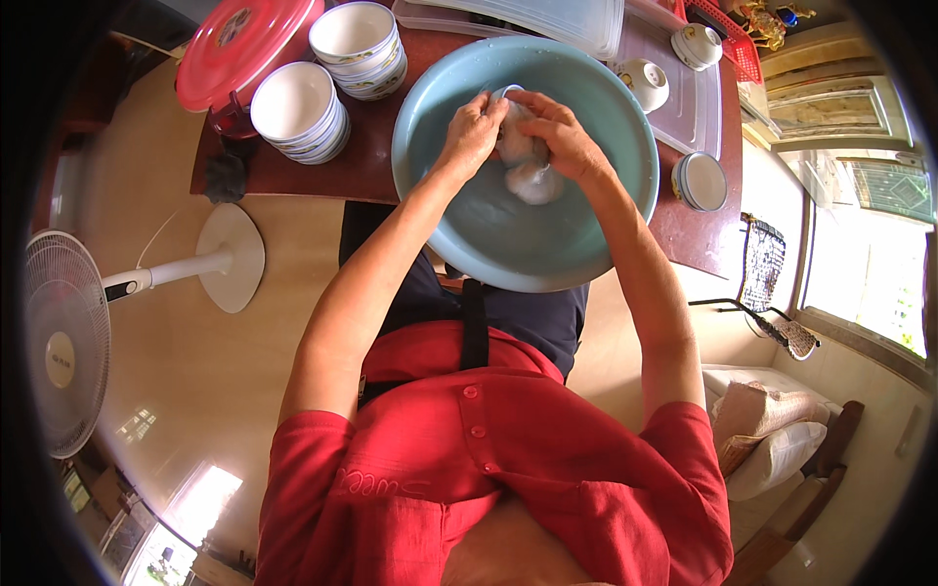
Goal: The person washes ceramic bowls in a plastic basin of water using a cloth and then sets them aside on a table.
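A large blue plastic basin (pixel 506 256) stands on the dark red table, with water in it. Over its middle, my left hand (pixel 473 132) and my right hand (pixel 560 132) hold a small bowl (pixel 507 91) between them. A wet, pale cloth (pixel 533 183) hangs from my hands into the basin; it covers part of the bowl. My left fingers pinch the bowl's rim, while my right fingers press the cloth and bowl from the other side.
Stacked white bowls (pixel 293 102) and a second stack (pixel 355 36) stand left of the basin, near a red round lid (pixel 234 44). To the right are small bowls (pixel 700 183) and a clear plastic lid (pixel 681 110). A white fan (pixel 66 344) stands on the floor.
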### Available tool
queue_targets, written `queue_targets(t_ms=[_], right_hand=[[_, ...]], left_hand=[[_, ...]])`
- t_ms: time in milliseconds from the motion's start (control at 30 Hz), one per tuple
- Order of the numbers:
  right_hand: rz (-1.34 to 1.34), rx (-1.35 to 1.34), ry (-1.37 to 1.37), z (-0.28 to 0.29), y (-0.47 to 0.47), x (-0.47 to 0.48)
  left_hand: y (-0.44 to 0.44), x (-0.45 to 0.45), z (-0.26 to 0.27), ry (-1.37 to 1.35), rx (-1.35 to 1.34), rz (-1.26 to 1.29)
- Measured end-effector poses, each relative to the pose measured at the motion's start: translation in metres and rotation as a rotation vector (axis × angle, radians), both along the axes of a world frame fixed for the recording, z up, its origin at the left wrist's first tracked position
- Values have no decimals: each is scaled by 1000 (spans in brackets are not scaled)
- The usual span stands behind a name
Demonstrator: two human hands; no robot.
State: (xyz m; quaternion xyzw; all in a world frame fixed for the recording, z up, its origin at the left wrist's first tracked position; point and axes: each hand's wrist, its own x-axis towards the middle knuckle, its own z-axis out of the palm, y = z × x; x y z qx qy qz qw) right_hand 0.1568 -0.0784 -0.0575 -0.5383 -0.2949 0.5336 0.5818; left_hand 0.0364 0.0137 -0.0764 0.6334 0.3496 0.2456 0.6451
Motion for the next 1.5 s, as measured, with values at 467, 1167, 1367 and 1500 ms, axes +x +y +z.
queue_targets(t_ms=[467, 1167, 1367, 1500], right_hand=[[115, -202, -854, -11, -5, -7], [-179, -97, -1123, -12, -7, 6], [22, 209, -1003, 8, -5, -13], [-19, 162, -1122, 3, -4, -12]], left_hand=[[-6, -8, -9, 218, 100, -82], [-8, -14, 40, 422, -117, -180], [-6, -15, 35, 255, -262, -217], [-3, -15, 26, 184, -234, -271]])
